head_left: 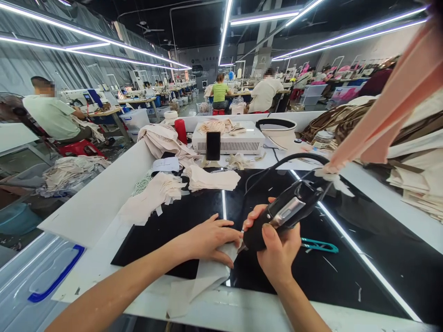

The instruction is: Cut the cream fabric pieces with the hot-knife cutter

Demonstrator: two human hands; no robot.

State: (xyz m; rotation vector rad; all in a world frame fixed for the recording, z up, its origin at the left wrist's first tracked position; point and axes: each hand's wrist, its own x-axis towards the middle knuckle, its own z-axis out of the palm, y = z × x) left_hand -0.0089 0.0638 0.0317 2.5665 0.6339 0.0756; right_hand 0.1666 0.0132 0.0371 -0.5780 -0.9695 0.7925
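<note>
My right hand (280, 256) is wrapped around a black corded hand-held power tool (287, 207) with a silver strip along its side. The tool's lower end points down and left; its tip is hard to make out near my left fingertips. My left hand (211, 240) lies with fingers spread over a pale strip of fabric (204, 281), thumb and fingertips pressing it on the shiny black board (166, 240). The fabric's near end drapes over the board's front edge. A teal cutter (320, 245) lies to the right of my right hand.
Pale fabric pieces (212, 179) and another stack (152, 198) lie at the back left. Behind them stand a white box (228, 138) and a phone (213, 146). Peach cloth (377, 106) hangs down to the tool's upper end. Co-workers sit at sewing machines beyond.
</note>
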